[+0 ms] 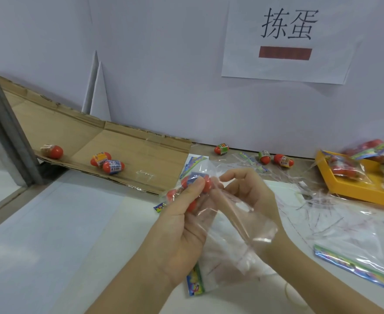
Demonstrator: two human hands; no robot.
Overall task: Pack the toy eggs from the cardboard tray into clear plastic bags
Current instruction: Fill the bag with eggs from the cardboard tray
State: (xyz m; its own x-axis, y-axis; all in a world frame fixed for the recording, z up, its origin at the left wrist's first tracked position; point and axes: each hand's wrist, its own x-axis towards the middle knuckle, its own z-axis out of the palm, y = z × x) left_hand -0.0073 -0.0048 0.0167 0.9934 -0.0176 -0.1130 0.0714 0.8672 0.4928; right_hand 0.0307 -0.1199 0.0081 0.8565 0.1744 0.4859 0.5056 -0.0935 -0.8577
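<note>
In the head view, a cluster of toy eggs (205,185) is gripped in the left hand (182,225) above the middle of the bench (50,234). The thumb is pressed on top of them and the fingers are curled around them. A clear plastic bag (227,252) is held by the right hand (250,196), with the fingers curled into the film near its mouth. The coloured header of the bag hangs toward the near edge. Whether the eggs are already inside the film cannot be told, because the plastic is wrinkled over them.

Three remaining eggs (113,167) lie on the cardboard tray (141,152) at the far left corner. Three loose eggs (264,157) lie along the far edge. Filled bags (342,171) are seen in a yellow tray (363,196) at the right edge, and empty bags (354,266) lie near it.

The filling of one bag seems to be the step in hand. For the next move, the mouth should be spread wide and the eggs pushed in together, so that none slips out.
</note>
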